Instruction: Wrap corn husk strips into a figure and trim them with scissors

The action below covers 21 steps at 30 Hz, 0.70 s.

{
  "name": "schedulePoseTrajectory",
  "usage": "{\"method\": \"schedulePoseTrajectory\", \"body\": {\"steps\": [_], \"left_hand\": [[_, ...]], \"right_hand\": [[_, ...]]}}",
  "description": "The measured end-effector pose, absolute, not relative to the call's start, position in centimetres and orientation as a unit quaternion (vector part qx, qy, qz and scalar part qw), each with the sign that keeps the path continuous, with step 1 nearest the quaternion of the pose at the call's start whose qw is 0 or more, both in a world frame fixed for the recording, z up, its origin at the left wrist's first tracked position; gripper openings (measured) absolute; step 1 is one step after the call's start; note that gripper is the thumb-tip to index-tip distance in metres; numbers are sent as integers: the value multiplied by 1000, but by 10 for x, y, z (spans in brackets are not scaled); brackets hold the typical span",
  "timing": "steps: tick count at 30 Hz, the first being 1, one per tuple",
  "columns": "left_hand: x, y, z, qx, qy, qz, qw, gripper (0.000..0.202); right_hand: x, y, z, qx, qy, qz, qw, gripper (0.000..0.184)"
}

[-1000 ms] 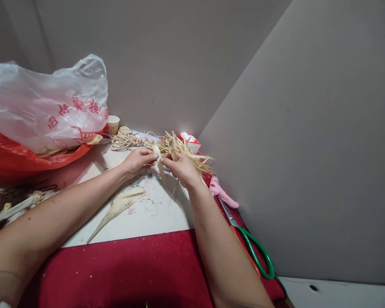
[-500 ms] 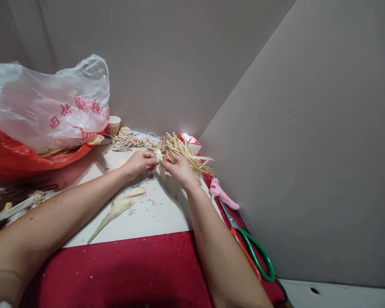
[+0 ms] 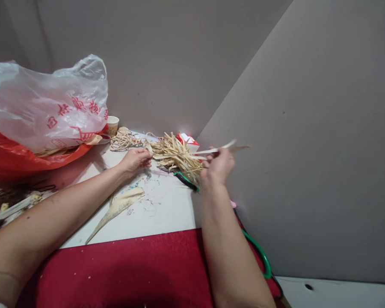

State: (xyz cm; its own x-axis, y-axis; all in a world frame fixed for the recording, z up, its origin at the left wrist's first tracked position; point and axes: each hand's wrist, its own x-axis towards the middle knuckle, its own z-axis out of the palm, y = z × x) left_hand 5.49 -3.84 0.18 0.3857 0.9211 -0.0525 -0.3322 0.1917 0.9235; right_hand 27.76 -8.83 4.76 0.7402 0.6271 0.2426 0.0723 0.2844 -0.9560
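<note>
I observed the left hand point(image 3: 136, 162) pinched closed on a pale, flat, husk-like strip point(image 3: 149, 149) beside the straw-coloured heap of dry strips point(image 3: 173, 148). The right hand point(image 3: 220, 165), formerly adjacent, had drawn rightward, curled round pale, blurred lengths point(image 3: 208, 151); full separation I could not confirm.

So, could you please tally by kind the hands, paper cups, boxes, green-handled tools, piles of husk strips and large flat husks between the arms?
Hands: 2 (left hand, right hand)
Paper cup: 1
Red-and-white box: 1
Green-handled tools: 2 (green loop handle, black-and-green handle)
Pile of husk strips: 1
Large flat husk: 1
Total: 8
</note>
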Motion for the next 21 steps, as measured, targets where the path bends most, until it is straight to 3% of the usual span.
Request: {"method": "schedulePoseTrajectory", "body": {"steps": [2, 5, 10, 13, 16, 21], "left_hand": [[53, -35, 1, 432, 325, 463, 702, 22], [52, -36, 5, 434, 319, 463, 704, 25], [54, -47, 16, 470, 299, 451, 697, 30], [56, -50, 18, 504, 276, 438, 691, 29], [56, -50, 18, 519, 264, 432, 689, 31], [54, -43, 13, 495, 327, 485, 643, 22]], "right_hand": [[292, -99, 64, -531, -235, 154, 800, 12], [289, -111, 77, -509, -285, 172, 794, 21], [230, -109, 59, -522, -508, 378, 572, 26], [206, -104, 46, -512, -596, 411, 462, 24], [212, -107, 48, -547, -615, 316, 472, 20], [252, -104, 85, -661, -585, 39, 469, 20]]}}
